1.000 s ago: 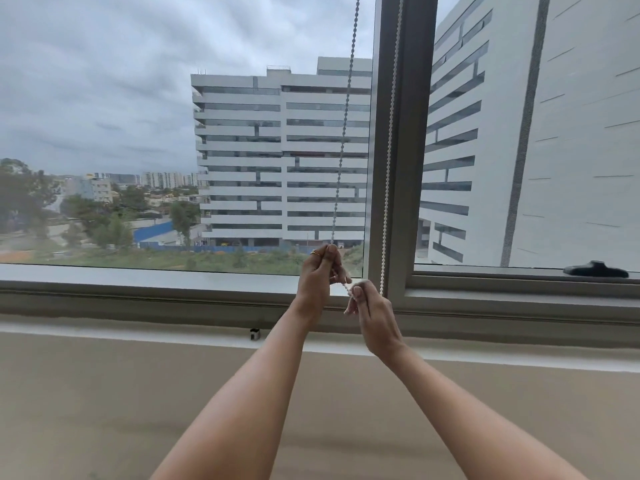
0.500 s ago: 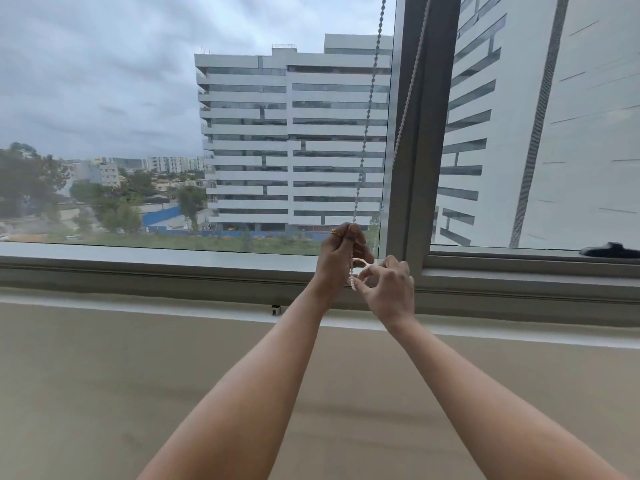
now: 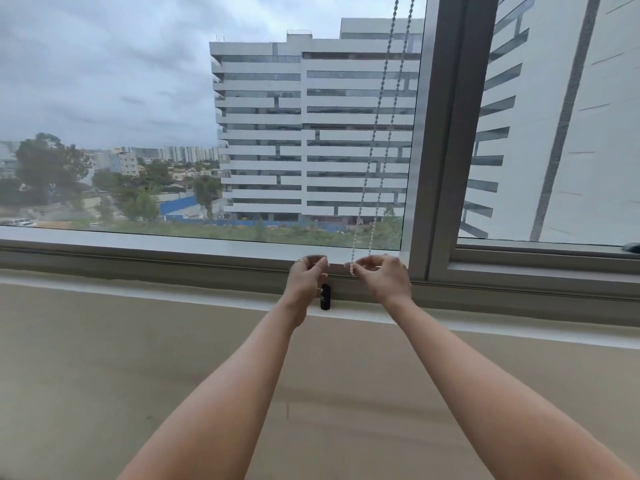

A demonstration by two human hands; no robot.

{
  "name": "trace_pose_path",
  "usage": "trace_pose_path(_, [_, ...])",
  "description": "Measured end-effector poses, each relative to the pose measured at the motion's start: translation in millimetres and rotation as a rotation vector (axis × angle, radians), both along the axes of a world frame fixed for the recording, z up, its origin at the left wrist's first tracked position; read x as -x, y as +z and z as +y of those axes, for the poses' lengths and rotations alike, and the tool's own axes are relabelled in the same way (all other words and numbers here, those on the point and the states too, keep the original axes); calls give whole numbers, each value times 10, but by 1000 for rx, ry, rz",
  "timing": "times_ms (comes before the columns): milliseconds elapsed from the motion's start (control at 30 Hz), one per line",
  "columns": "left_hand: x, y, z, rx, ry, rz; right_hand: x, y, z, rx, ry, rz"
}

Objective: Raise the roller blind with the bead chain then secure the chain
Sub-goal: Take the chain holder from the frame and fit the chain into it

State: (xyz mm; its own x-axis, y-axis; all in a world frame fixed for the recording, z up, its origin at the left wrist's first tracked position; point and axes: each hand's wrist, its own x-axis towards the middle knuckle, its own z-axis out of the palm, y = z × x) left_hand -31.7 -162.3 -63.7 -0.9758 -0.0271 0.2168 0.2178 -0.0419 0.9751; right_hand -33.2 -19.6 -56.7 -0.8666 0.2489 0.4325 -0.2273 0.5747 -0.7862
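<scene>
A white bead chain point(image 3: 379, 126) hangs in two strands down the glass, just left of the window's grey upright. My right hand point(image 3: 382, 277) pinches the bottom loop of the chain at the lower frame. My left hand point(image 3: 306, 280) is a little to the left, fingers curled, apart from the chain; I cannot see anything in it. A small black chain holder point(image 3: 325, 296) is fixed on the frame below and between the hands. The blind itself is out of view above.
The grey window upright point(image 3: 440, 133) stands just right of the chain. A white sill point(image 3: 138, 289) runs along the frame above a beige wall point(image 3: 104, 375). A dark window handle point(image 3: 632, 248) shows at the far right.
My left hand has let go of the chain and moved left and down. My right hand now holds the chain's bottom loop alone, both strands hanging together. The view shifted, bringing the black holder between the hands.
</scene>
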Motion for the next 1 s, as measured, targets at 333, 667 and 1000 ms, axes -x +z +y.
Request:
trace_pose_path(333, [627,-526,-93,289,217,-151,458,19,-43,16,73,-53])
trace_pose_path(667, [1201,-812,76,435,312,-242,952,15,89,31,106,-24])
trace_pose_path(1000, [1436,-928,245,495,349,-215,1262,-40,154,42,137,-9])
